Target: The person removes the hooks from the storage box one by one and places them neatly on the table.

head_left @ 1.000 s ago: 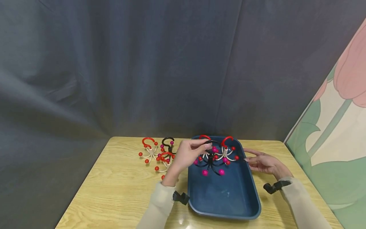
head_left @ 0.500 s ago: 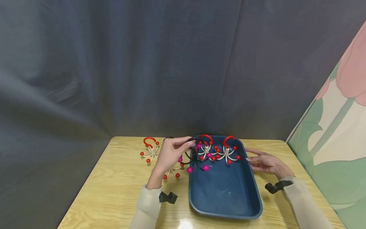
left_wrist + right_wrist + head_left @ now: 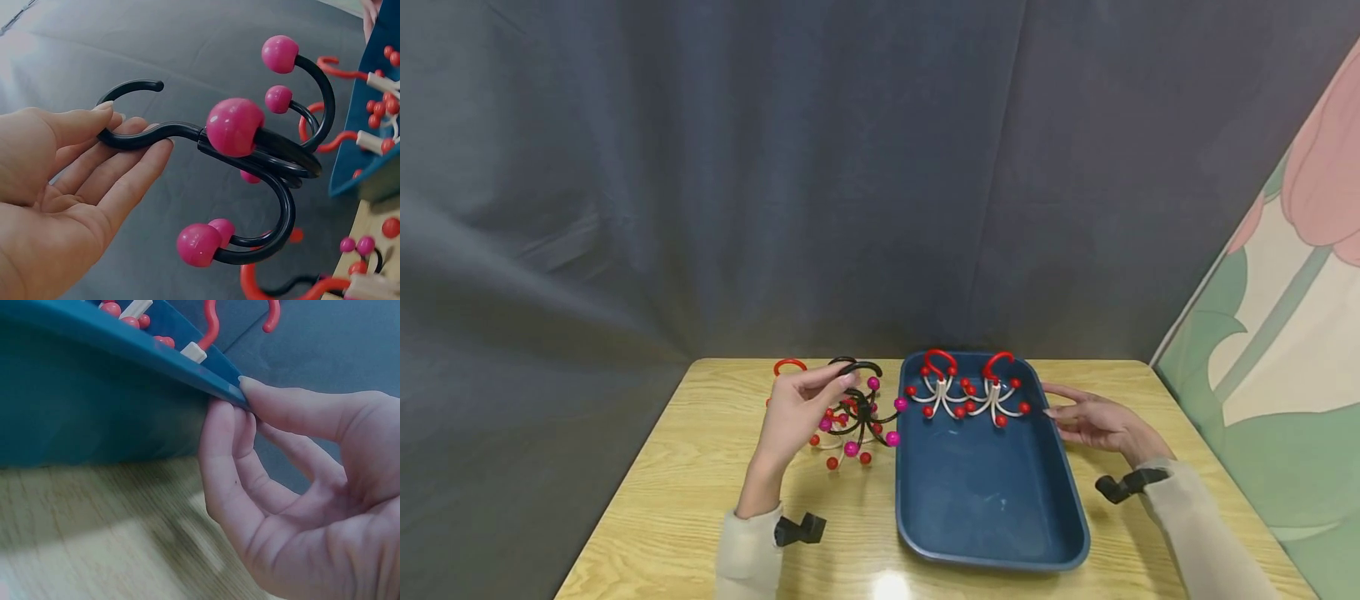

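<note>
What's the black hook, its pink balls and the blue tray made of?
Black hook: glossy, perhaps plastic or coated metal; light streaks run along its curves. Pink balls: probably shiny plastic, bright glints. Blue tray: likely satin moulded plastic, smooth rounded corners.

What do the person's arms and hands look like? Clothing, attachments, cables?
Cream long sleeves on both arms: left sleeve, right sleeve. Small black angular fitting at each wrist: left fitting, right fitting. Left hand and right hand are ungloved. No cables visible.

left hand (image 3: 792, 417) has carried black hook (image 3: 864, 410) leftward from tray (image 3: 988, 492)
</note>
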Tool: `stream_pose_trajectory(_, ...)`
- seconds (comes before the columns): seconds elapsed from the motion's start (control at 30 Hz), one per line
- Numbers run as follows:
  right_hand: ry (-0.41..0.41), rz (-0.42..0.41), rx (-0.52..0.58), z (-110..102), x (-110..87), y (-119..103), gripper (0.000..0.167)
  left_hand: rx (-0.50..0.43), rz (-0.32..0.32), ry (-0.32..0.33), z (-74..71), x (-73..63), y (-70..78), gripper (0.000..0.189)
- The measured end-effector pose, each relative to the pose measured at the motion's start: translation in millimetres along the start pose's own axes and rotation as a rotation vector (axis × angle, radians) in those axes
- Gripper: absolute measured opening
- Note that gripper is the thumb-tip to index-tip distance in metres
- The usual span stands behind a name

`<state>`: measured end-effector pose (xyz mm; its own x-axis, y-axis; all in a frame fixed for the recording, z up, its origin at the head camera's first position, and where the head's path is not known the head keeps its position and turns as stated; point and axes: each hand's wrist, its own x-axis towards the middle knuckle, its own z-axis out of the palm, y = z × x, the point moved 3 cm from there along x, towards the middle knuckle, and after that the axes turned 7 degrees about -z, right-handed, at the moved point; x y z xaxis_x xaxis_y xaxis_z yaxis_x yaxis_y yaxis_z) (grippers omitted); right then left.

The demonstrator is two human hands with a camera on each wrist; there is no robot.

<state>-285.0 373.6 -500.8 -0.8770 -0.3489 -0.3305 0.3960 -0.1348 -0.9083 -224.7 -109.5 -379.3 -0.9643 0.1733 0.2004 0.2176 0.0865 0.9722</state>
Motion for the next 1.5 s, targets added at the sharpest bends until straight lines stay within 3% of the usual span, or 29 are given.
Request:
stream_pose_trajectory(0.27, 0.002, -0.007, -0.002, 2.6, 0.1, -3.7, 0.041, 0.027, 0.008, 0.097, -31.2, -9.4, -2.9, 0.032)
stream_pose_trajectory(0.7, -0.011, -0.008, 0.008, -2.3, -0.2, 1.1, 0.042, 0.058, -0.009, 0.203, -62.4, -24.1, -9.2, 0.036)
stream_pose_trajectory(1.03, 0.006, 0.003, 0.032, -0.5, 0.2, 2.5, 0.040, 0.107, -0.066, 0.278, -79.9, -33.2, -15.8, 0.035)
stream_pose_trajectory(1.5, 0.009, -0.005, 0.038, -0.9, -1.4, 3.7, 0.040, 0.042, -0.111, 0.325, -96.9, -33.4, -40.8, 0.037)
